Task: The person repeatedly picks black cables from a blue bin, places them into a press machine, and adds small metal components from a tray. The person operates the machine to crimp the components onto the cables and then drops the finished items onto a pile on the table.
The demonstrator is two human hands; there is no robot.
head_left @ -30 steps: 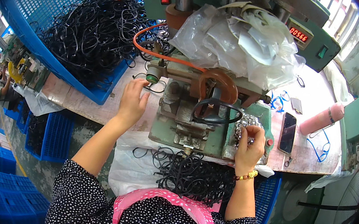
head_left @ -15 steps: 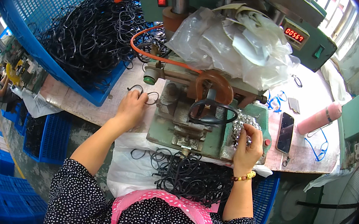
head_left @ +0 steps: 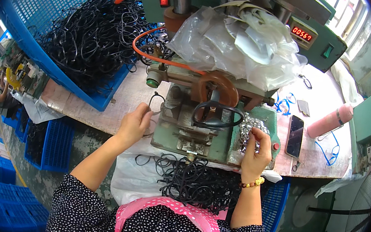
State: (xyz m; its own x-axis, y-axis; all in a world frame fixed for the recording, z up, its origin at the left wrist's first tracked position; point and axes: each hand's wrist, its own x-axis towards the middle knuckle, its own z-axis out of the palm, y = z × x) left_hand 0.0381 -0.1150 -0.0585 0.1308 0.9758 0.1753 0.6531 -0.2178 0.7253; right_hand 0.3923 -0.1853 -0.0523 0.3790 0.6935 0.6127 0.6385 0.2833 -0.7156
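My left hand (head_left: pixel 134 126) pinches a thin black eyeglass frame (head_left: pixel 163 96), held upright just left of the green press (head_left: pixel 159 137). One loop of it rises above the fingertips; the lower part is partly hidden by the hand. My right hand (head_left: pixel 257 152) is at the press's right side, thumb and fingers closed together at the edge of a heap of small shiny metal pieces (head_left: pixel 253 124). Whatever lies between those fingertips is too small to make out. A brown ring (head_left: pixel 226 91) and a black loop (head_left: pixel 230 125) stand at the middle of the press.
At the back left a blue crate (head_left: pixel 97 99) holds a tangle of black frames (head_left: pixel 93 39). More black frames (head_left: pixel 196 182) lie on white sheeting before me. Crumpled plastic (head_left: pixel 249 45) covers the press head. To the right are a phone (head_left: pixel 294 136) and a pink bottle (head_left: pixel 330 121).
My left hand has moved slightly nearer to me and turned, lifting the black eyeglass frame from the tabletop into an upright position. My right hand has stayed at the metal pieces.
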